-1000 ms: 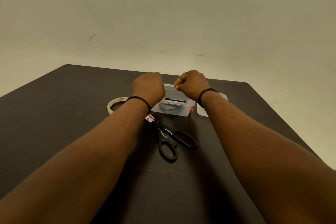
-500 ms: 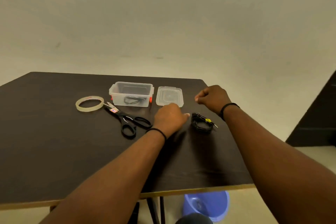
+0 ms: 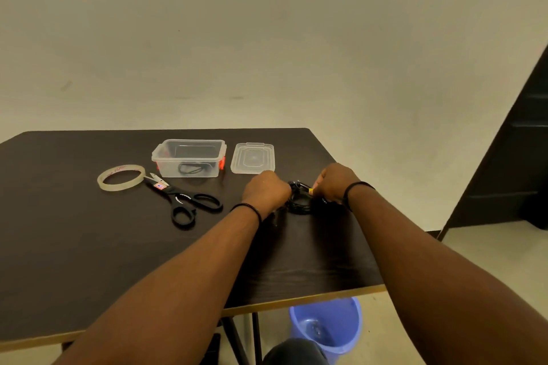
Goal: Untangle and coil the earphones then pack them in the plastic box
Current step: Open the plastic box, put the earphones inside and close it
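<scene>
Near the table's [image 3: 89,246] right edge, both curled hands, left hand [image 3: 266,192] and right hand [image 3: 335,184], grip the tangled earphones [image 3: 299,198], ready to pull loops apart.

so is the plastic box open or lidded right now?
Open. The plastic box has no lid on it; its lid lies flat on the table just to its right. A dark coiled cord is already inside.

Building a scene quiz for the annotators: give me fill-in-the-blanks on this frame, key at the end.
1. The lid lies on the table, to the ____ of the box in the picture.
2. The tool between the tape and the left hand is a pair of ____.
3. Both hands work on the black ____, the right hand at its yellow tag.
4. Under the table edge stands a ____ bucket.

Missing: right; scissors; earphones; blue
</scene>
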